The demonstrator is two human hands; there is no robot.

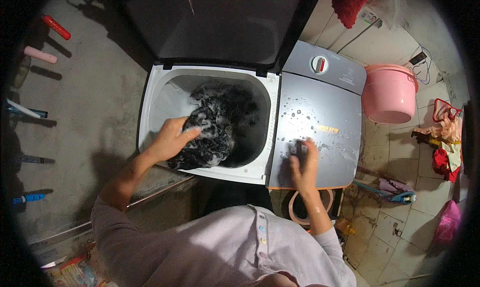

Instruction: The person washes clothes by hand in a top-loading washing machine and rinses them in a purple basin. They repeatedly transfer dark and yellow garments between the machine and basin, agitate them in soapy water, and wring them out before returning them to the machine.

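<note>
My left hand (171, 137) grips a bunch of wet black cloth (208, 139) streaked with white suds. The cloth hangs over the front left part of the wash tub's rim (157, 99) on a twin-tub washing machine. Dark, foamy water (243, 103) and more dark fabric lie inside the tub; where one ends and the other begins cannot be told. My right hand (305, 167) is over the grey spin-side lid (337, 110), fingers apart and holding nothing. Whether it touches the lid is unclear. Water drops dot that lid, which is down. The dark wash lid (217, 24) stands raised behind the tub.
A control knob (320, 65) sits on the rear panel. To the right are a pink bucket (390, 94) and hanging clothes (446, 152). Below the machine's front edge is a pink-rimmed basin (292, 208). Several handles, one red (56, 27), jut out at left.
</note>
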